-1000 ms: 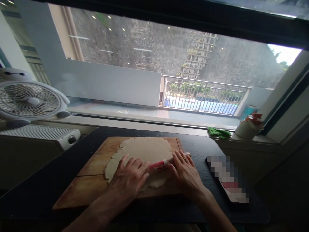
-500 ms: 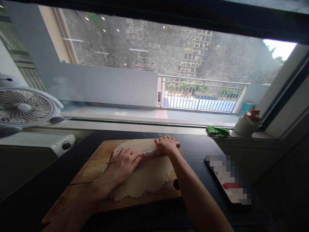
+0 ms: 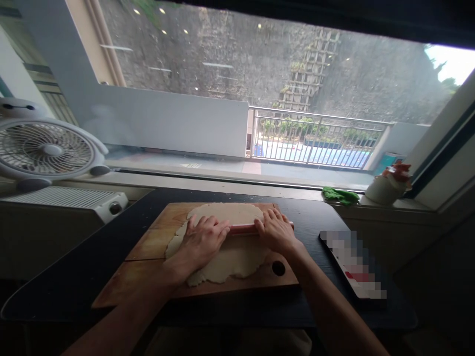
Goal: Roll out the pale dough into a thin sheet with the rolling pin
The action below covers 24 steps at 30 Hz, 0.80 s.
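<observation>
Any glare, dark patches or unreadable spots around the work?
Head view: bright window, light streaks reflected on its glass, none over the dough; head view: near edge of the black table sinks into shadow; head view: coarse pixelation hides the item at the table's right.

Well to the left of our left hand (image 3: 204,237), we see a round white fan (image 3: 52,150) near a ribbed white box (image 3: 74,197) with a dark knob. To the right of our right hand (image 3: 276,230), a pixelated object (image 3: 352,267) lies on the black counter (image 3: 311,217). Farther out past that hand, a green cloth (image 3: 339,196) rests on the windowsill (image 3: 237,186) beside a pale pot (image 3: 382,192) with a reddish top. Ahead of both hands, through the window (image 3: 218,65), we make out a metal railing (image 3: 319,118) and a rough grey wall (image 3: 260,74).
</observation>
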Each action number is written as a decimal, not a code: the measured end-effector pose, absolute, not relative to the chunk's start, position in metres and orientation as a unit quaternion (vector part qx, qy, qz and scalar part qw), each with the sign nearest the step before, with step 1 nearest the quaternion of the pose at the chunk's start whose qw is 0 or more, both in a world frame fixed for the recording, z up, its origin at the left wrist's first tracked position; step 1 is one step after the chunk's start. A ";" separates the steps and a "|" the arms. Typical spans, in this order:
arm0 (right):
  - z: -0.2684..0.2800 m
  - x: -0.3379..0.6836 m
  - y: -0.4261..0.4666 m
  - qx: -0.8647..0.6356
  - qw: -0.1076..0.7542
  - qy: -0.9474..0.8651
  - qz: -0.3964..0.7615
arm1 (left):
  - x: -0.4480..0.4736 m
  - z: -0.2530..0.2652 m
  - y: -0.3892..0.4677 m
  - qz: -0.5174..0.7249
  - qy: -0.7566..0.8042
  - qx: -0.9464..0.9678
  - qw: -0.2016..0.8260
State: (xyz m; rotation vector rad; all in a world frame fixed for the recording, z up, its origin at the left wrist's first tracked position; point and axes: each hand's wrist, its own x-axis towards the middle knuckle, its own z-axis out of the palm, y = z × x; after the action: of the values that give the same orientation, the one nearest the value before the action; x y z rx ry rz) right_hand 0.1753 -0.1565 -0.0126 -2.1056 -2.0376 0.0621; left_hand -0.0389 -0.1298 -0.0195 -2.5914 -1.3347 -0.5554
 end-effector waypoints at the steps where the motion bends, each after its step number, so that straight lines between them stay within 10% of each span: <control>1: -0.007 0.176 -0.132 -0.714 0.100 -0.692 0.031 | -0.036 -0.019 -0.120 -0.185 -0.455 -0.866 0.088; 15: -0.055 0.190 -0.248 -0.614 0.205 -0.742 -0.175 | -0.009 -0.022 -0.129 -0.182 -0.413 -0.891 0.053; 24: -0.025 0.212 -0.174 -0.709 0.128 -0.691 -0.055 | 0.057 -0.018 -0.031 -0.031 -0.433 -0.901 -0.032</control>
State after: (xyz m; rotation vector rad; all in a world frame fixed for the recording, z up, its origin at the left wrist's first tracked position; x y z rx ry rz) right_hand 0.2117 -0.1744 -0.0254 -2.0619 -2.0103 -0.1601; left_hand 0.0573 -0.0309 -0.0180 -2.8879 -1.3872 -0.0979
